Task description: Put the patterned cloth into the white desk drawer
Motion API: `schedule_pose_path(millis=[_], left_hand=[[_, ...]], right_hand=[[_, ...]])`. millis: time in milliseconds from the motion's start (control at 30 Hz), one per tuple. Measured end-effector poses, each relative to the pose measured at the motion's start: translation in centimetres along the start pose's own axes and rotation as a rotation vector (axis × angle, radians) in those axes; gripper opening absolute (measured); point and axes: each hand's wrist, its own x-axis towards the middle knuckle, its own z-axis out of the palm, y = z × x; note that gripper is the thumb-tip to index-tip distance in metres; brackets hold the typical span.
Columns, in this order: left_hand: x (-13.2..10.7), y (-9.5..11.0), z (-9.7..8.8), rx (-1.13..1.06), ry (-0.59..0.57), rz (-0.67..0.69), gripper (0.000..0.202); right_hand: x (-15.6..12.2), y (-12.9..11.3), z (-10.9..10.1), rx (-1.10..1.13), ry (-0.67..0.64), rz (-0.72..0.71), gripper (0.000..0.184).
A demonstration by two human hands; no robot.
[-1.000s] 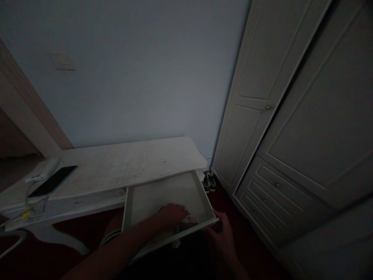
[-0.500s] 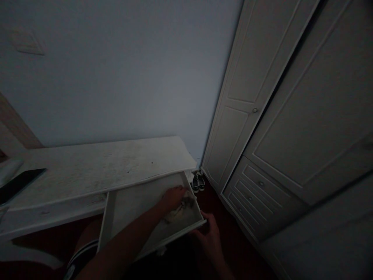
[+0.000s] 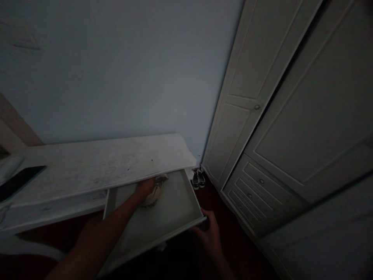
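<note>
A white drawer (image 3: 178,202) is pulled out from the white desk (image 3: 128,159). Inside it, toward the back, my left hand (image 3: 145,188) presses a crumpled, stained pale cloth (image 3: 154,196) against the drawer bottom. Part of that hand sits under the desktop's front edge, and its fingers close over the cloth. My right hand (image 3: 212,229) grips the drawer's front right corner, with the thumb below and the fingers on the outer side.
A dark phone or tablet (image 3: 21,181) lies on the desk's left end. Dark shoes (image 3: 198,179) stand on the red floor beside the desk. Along the right rises a white wardrobe (image 3: 239,116) with small drawers (image 3: 253,194). A pale blue wall (image 3: 131,70) backs the desk.
My left hand has moved the cloth from the drawer's right side leftward and back, under the desktop's edge. My right hand stays on the corner.
</note>
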Motion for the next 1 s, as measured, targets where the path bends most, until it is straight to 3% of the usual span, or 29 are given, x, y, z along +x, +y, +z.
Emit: schedule_pose_path(millis=[267,567,833,1000], left_hand=[[-5.8,-2.6,-0.5,0.211,-0.051,-0.067,0.061],[-10.8,-2.9,-1.7,0.349,-0.12,-0.013,0.05],[-12.6,-2.6,0.9,0.173,-0.329,0.063,0.068],[-13.7,-2.7,0.1,-0.062,-0.522,0.125,0.095]], right_hand=[[0.3,-0.1,-0.2,0.004,-0.021,0.016,0.07],[0.4,-0.9,-0.2,-0.043,0.007,-0.015,0.069],[0.3,-0.5,0.0,0.0,0.017,-0.015,0.066],[0.2,-0.6,0.0,-0.008,0.021,-0.008,0.065]])
